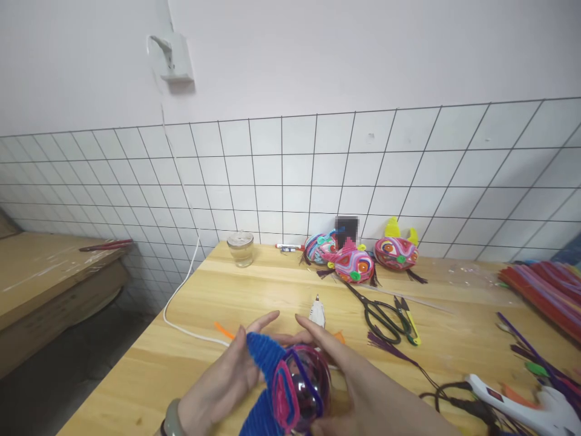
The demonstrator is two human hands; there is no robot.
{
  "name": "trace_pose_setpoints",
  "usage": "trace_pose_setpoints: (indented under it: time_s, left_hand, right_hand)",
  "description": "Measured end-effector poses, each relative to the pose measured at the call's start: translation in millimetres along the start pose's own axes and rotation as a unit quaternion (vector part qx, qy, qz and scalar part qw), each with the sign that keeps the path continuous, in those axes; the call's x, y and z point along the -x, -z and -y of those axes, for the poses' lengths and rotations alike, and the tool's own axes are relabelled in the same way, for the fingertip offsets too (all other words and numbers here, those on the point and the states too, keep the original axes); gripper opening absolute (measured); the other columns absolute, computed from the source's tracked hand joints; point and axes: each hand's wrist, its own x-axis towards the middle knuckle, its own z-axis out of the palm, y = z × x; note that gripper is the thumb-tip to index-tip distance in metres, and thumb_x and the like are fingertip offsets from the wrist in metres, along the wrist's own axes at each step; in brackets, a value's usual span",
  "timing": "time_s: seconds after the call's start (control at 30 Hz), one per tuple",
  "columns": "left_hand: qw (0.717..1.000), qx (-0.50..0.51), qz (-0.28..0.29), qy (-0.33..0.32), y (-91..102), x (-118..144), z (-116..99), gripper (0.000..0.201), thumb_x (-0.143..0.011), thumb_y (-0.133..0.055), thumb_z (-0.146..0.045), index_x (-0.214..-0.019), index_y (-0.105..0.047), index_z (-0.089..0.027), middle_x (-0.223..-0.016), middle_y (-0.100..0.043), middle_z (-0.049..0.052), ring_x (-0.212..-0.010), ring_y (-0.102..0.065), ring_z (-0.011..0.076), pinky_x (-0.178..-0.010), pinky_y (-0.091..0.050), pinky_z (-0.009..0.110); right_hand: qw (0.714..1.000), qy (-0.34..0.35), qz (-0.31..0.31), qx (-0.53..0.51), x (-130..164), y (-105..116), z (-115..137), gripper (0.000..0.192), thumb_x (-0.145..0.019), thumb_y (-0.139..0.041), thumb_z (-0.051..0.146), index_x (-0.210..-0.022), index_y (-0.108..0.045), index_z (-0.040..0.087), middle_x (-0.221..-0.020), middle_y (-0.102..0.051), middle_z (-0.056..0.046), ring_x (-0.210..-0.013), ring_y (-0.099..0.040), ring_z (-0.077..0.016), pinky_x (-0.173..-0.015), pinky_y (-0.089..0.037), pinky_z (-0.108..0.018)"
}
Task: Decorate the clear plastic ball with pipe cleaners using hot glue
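Low in the middle of the view is a shiny clear ball (311,387) with pink and purple fuzzy pipe cleaners on it. Two blue fuzzy pipe-cleaner fins (264,353) spread from its left side. My left hand (231,378) cups the upper blue fin from the left, thumb raised beside its tip. My right hand (351,369) curves around the ball's right side, fingers reaching over its far side. Just beyond the hands lies a white tool with a pointed tip (317,312), its rear part hidden.
Three yarn-striped fish-like ornaments (354,266) sit by the tiled wall, with a glass jar (241,249) and marker (290,246) leftward. Black scissors (384,315) and a yellow cutter (411,324) lie right of centre. A white glue gun (512,402) and pipe-cleaner bundles (544,293) are at right.
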Motion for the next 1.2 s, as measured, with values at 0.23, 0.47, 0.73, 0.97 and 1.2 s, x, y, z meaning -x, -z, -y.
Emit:
trace_pose_setpoints:
  time_s: [0.23,0.47,0.73,0.97,1.2]
  left_hand:
    - [0.998,-0.008,-0.004,0.066,0.4,0,-11,0.081,-0.079,-0.034,-0.073,-0.131,-0.047,-0.012,-0.108,-0.069,0.018,-0.094,-0.066,0.0278,-0.081,-0.043,0.037]
    - [0.988,-0.086,0.066,0.111,4.3,0,-1,0.070,-0.082,-0.041,-0.064,-0.130,-0.049,-0.014,-0.100,-0.072,0.014,-0.093,-0.066,0.0250,-0.084,-0.040,0.036]
    - [0.966,-0.129,0.186,0.125,-21.9,4,6,0.080,-0.060,-0.081,-0.042,-0.132,-0.049,-0.026,-0.124,-0.062,0.010,-0.124,-0.049,0.0330,-0.104,-0.030,0.047]
    - [0.964,-0.142,0.200,0.106,-34.1,2,3,0.073,-0.065,-0.078,-0.036,-0.132,-0.050,-0.024,-0.131,-0.058,0.010,-0.126,-0.047,0.0317,-0.106,-0.030,0.046]
    - [0.994,-0.080,0.061,0.050,-21.0,2,9,0.066,-0.069,-0.076,-0.026,-0.130,-0.051,-0.025,-0.137,-0.053,0.011,-0.127,-0.047,0.0309,-0.105,-0.031,0.044]
  right_hand:
    - [0.995,-0.015,0.077,-0.062,3,-2,10,0.091,-0.063,-0.079,0.020,-0.142,-0.036,0.034,-0.147,-0.041,0.000,-0.135,-0.036,-0.0270,-0.109,-0.032,-0.040]
    - [0.994,0.047,0.092,-0.028,1,2,10,0.078,-0.057,-0.077,0.017,-0.131,-0.055,0.029,-0.133,-0.057,-0.003,-0.124,-0.050,-0.0309,-0.107,-0.034,-0.041]
    - [0.993,0.021,0.117,-0.005,2,-10,3,0.067,-0.060,-0.076,0.021,-0.124,-0.061,0.029,-0.114,-0.069,-0.002,-0.109,-0.061,-0.0307,-0.095,-0.046,-0.039]
    - [0.990,-0.042,0.130,0.018,6,-5,0,0.078,-0.063,-0.076,0.019,-0.134,-0.049,0.034,-0.140,-0.051,-0.002,-0.127,-0.046,-0.0333,-0.102,-0.041,-0.041]
    - [0.999,-0.019,0.040,-0.003,3,7,-19,0.073,-0.074,-0.073,0.024,-0.139,-0.041,0.033,-0.143,-0.046,-0.003,-0.131,-0.041,-0.0264,-0.110,-0.031,-0.043]
